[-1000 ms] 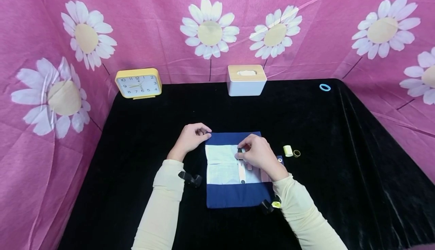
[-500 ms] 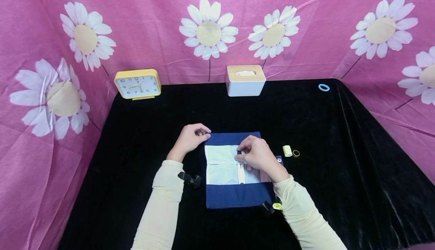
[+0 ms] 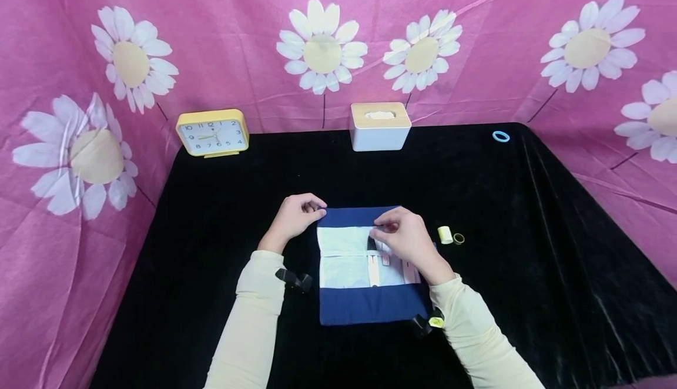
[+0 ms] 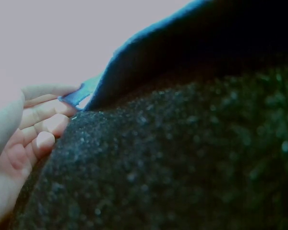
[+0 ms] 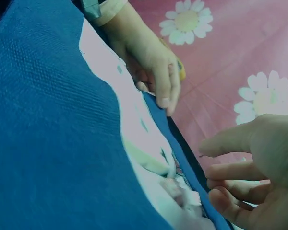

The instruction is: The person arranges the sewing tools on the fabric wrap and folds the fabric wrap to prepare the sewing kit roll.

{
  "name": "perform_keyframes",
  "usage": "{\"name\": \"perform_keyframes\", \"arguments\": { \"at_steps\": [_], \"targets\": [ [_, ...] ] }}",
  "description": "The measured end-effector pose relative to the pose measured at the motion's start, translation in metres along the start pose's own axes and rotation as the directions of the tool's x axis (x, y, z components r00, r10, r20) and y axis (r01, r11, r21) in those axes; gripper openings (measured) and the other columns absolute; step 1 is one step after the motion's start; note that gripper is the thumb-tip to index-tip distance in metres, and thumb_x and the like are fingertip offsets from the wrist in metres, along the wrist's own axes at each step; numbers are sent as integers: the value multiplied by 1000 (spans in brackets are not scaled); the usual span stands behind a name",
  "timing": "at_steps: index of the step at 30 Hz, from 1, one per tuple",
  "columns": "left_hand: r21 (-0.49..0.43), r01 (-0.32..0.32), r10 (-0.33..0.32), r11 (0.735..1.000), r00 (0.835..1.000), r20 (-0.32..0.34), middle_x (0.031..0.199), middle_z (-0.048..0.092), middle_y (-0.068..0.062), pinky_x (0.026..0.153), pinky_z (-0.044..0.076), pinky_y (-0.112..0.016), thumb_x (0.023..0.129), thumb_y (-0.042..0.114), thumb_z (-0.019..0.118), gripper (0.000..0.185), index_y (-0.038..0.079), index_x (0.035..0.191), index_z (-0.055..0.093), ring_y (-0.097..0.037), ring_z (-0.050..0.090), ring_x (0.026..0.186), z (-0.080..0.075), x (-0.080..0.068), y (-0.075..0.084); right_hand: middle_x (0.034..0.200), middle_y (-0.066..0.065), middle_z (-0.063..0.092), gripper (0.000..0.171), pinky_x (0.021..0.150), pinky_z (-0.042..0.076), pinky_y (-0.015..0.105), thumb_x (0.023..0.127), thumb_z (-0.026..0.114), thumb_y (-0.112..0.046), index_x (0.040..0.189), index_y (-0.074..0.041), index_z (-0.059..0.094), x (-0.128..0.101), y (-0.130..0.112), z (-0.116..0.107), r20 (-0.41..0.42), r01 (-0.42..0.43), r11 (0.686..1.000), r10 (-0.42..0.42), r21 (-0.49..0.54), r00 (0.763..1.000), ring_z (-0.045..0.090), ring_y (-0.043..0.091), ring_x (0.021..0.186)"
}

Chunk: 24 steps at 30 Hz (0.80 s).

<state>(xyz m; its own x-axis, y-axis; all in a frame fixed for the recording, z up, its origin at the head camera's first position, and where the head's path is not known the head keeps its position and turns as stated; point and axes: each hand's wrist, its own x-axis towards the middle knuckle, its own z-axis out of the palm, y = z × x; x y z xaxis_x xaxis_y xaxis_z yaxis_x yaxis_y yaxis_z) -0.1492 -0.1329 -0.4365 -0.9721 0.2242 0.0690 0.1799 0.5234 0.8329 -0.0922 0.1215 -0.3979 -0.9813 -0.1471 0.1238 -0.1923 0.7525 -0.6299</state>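
Observation:
A blue fabric pouch [image 3: 370, 304] with white pockets [image 3: 344, 257] lies open flat on the black cloth [image 3: 211, 213]. My left hand [image 3: 298, 215] pinches the pouch's far left corner; in the left wrist view its fingers [image 4: 43, 124] curl round the blue corner [image 4: 81, 96]. My right hand [image 3: 404, 237] hovers over the upper pocket edge, fingertips beside a small dark piece [image 3: 372, 241] tucked in the pocket. The right wrist view shows its thumb and fingers [image 5: 230, 187] loosely curled and a little apart above the pouch [image 5: 48, 134], with nothing between them.
A pale yellow spool [image 3: 445, 234] and a small ring [image 3: 458, 238] lie just right of the pouch. At the back stand a yellow clock [image 3: 214, 132] and a white tissue box [image 3: 379, 124]; a blue ring [image 3: 500, 136] lies back right. Pink daisy-print fabric walls surround the table.
My right hand has shifted slightly toward the pouch's far edge, leaving the small dark piece in the pocket. The left hand keeps its pinch on the corner.

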Motion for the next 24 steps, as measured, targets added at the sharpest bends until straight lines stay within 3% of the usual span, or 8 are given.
{"name": "perform_keyframes", "arguments": {
  "at_steps": [7, 13, 17, 21, 24],
  "targets": [
    [-2, -9, 9, 1000, 1000, -6, 79, 62, -2, 66, 44, -28, 85, 18, 70, 10, 14, 94, 72, -16, 53, 71, 1, 0, -1, 102, 7, 66, 18, 73, 53, 35, 79, 75, -19, 92, -8, 74, -12, 12, -23, -95, -53, 999, 53, 2, 994, 65, 19, 82],
    [-1, -17, 17, 1000, 1000, -9, 79, 62, -3, 66, 44, -28, 84, 18, 71, 10, 14, 93, 72, -16, 54, 70, 0, 0, 0, 95, 9, 68, 18, 65, 47, 17, 78, 75, -18, 94, -9, 74, -30, 31, -47, -202, -103, 995, 100, -4, 974, 66, 19, 78],
    [-2, -22, 22, 1000, 1000, -17, 78, 62, -3, 66, 44, -28, 84, 17, 71, 10, 14, 93, 72, -15, 54, 70, 0, 0, -1, 91, 11, 69, 24, 63, 42, 5, 77, 76, -17, 99, -8, 73, -42, 46, -60, -282, -152, 988, 152, 21, 947, 63, 7, 73],
    [-5, -27, 27, 1000, 999, -17, 78, 62, -3, 66, 44, -28, 83, 16, 71, 10, 13, 93, 72, -16, 54, 70, 1, 0, -1, 99, 16, 68, 33, 62, 39, 2, 77, 76, -15, 107, -4, 69, -51, 64, -71, -327, -227, 973, 227, 39, 917, 54, -8, 72],
    [-6, -28, 28, 1000, 999, -17, 78, 62, -3, 65, 44, -28, 84, 16, 71, 10, 13, 93, 72, -16, 54, 70, 1, 0, -1, 105, 19, 67, 39, 62, 38, 2, 76, 76, -16, 112, -3, 67, -56, 77, -77, -318, -268, 963, 256, 6, 913, 49, -13, 73]
  ]
}}
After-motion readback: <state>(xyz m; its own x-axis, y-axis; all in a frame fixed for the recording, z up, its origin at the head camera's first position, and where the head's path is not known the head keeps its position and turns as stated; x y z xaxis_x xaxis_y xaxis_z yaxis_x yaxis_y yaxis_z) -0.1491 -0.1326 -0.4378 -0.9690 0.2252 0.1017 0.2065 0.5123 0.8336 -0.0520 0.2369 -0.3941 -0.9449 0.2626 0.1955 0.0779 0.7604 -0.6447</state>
